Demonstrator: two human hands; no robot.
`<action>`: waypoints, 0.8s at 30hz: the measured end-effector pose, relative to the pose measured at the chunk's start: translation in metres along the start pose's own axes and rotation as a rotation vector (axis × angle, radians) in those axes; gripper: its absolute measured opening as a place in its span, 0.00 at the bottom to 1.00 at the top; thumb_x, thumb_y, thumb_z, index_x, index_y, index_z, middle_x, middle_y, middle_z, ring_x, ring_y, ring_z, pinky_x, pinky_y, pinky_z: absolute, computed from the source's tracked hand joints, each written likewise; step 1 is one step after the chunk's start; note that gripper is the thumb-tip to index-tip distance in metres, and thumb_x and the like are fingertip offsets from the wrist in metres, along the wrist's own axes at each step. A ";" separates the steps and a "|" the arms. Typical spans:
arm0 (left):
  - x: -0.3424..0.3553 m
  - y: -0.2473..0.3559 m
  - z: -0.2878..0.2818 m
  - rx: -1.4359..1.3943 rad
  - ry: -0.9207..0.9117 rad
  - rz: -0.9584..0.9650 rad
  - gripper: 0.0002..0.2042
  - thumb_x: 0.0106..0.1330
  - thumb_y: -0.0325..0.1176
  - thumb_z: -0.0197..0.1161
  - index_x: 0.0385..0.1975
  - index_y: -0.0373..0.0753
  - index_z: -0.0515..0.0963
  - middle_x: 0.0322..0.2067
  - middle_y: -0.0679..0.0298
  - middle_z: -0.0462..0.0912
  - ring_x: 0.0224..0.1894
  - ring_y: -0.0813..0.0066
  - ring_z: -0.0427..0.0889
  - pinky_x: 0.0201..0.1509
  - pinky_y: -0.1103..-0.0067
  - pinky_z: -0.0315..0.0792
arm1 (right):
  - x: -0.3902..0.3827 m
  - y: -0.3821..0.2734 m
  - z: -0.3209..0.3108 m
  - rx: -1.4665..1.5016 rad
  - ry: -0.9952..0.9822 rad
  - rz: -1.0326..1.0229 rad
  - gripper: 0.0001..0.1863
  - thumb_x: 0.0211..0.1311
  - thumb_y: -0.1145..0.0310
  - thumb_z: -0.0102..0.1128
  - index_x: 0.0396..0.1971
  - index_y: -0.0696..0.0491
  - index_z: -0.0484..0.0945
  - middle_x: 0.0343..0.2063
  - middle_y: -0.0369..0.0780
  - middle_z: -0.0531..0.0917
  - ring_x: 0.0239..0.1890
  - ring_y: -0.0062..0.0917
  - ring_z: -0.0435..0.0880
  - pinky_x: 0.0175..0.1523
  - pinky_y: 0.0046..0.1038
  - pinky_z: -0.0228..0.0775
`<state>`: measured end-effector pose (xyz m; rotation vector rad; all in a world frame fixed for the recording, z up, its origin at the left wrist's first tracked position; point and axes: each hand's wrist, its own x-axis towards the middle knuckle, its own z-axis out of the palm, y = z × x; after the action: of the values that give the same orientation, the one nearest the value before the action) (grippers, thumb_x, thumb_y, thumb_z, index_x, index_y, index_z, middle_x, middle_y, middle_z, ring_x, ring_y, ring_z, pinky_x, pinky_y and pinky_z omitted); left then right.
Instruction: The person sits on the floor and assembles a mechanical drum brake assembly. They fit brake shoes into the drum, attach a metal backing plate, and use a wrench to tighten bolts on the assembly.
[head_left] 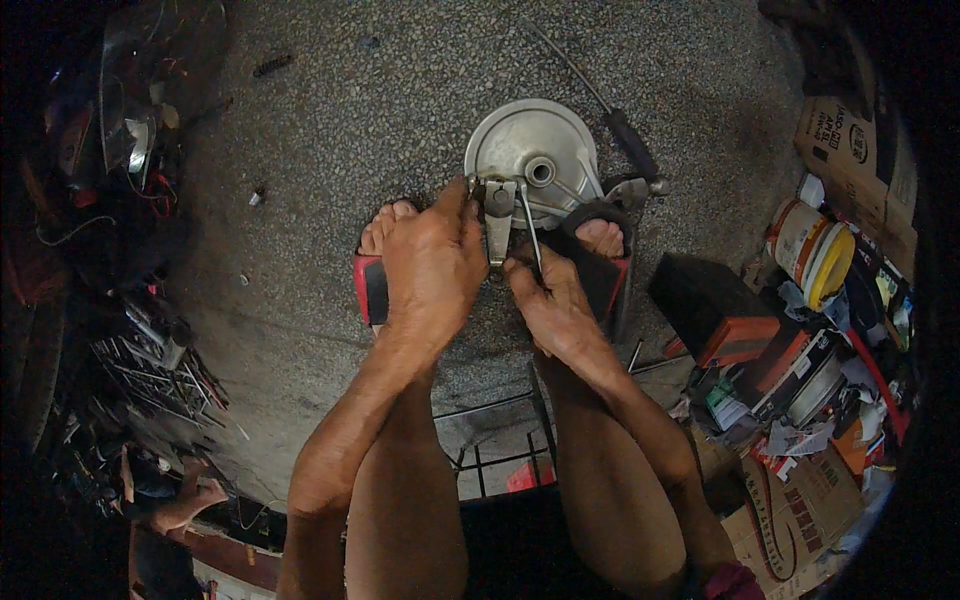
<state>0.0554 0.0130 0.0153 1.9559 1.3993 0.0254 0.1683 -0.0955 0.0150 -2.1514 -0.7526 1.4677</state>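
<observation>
A round silver brake plate (520, 130) with a hub hole rests on the speckled floor between my sandalled feet. Its flat metal brake arm (499, 235) points toward me. On the plate's left side, my left hand (435, 255) is closed, with thumb and fingertips pinching its edge beside the arm. Gripped in my right hand (555, 305) is a slim silver wrench (530, 220), its far end against the plate just right of the arm. My fingers partly cover the wrench's near end. Beyond the plate lies a long screwdriver (630, 142) with a dark handle.
A dark spring (272, 66) and a small metal cylinder (257, 196) lie on the floor at left. Several metal tools (160, 375) crowd the left side. Along the right are a yellow-rimmed bucket (832, 265), a black box (710, 300) and cardboard (860, 165). Another person's hand (195, 495) shows lower left.
</observation>
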 end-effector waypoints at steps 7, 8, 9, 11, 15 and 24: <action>0.001 -0.002 0.005 0.137 -0.012 0.033 0.10 0.60 0.31 0.57 0.38 0.37 0.80 0.26 0.45 0.80 0.32 0.45 0.80 0.37 0.57 0.72 | 0.001 -0.010 -0.004 0.028 -0.048 0.022 0.12 0.61 0.67 0.51 0.38 0.60 0.74 0.31 0.54 0.81 0.37 0.51 0.79 0.44 0.42 0.70; 0.002 -0.001 0.003 0.118 -0.029 0.035 0.09 0.60 0.32 0.57 0.37 0.37 0.80 0.26 0.45 0.80 0.31 0.44 0.80 0.36 0.57 0.72 | 0.001 -0.009 -0.004 0.023 -0.046 0.015 0.12 0.61 0.67 0.51 0.38 0.60 0.74 0.30 0.54 0.80 0.36 0.51 0.79 0.43 0.42 0.70; 0.003 0.001 0.002 0.100 -0.046 0.037 0.09 0.61 0.32 0.57 0.36 0.37 0.80 0.25 0.45 0.80 0.31 0.44 0.80 0.36 0.57 0.72 | 0.001 -0.008 -0.005 0.029 -0.047 0.010 0.12 0.61 0.67 0.51 0.38 0.60 0.74 0.30 0.54 0.80 0.36 0.51 0.79 0.43 0.42 0.70; 0.006 0.003 -0.001 0.119 -0.098 0.014 0.08 0.61 0.32 0.57 0.34 0.36 0.79 0.25 0.46 0.80 0.31 0.43 0.80 0.36 0.57 0.72 | 0.001 -0.008 -0.005 0.040 -0.050 -0.003 0.12 0.60 0.67 0.52 0.38 0.60 0.74 0.31 0.54 0.80 0.36 0.51 0.79 0.43 0.43 0.69; 0.013 0.007 -0.007 0.067 -0.205 0.008 0.10 0.60 0.35 0.58 0.33 0.35 0.77 0.24 0.47 0.80 0.30 0.44 0.80 0.36 0.57 0.72 | 0.002 -0.002 -0.004 0.007 -0.081 0.029 0.13 0.59 0.66 0.52 0.37 0.60 0.73 0.30 0.54 0.79 0.34 0.53 0.78 0.41 0.44 0.70; -0.003 0.019 -0.001 0.158 -0.153 0.073 0.24 0.53 0.47 0.66 0.39 0.32 0.72 0.31 0.47 0.81 0.37 0.42 0.77 0.44 0.55 0.67 | -0.020 -0.048 -0.031 -0.236 -0.039 0.042 0.15 0.62 0.67 0.53 0.46 0.59 0.70 0.32 0.53 0.80 0.37 0.50 0.79 0.44 0.43 0.67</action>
<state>0.0692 0.0084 0.0273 2.0900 1.2621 -0.2023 0.1820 -0.0730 0.0692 -2.3294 -0.9416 1.5111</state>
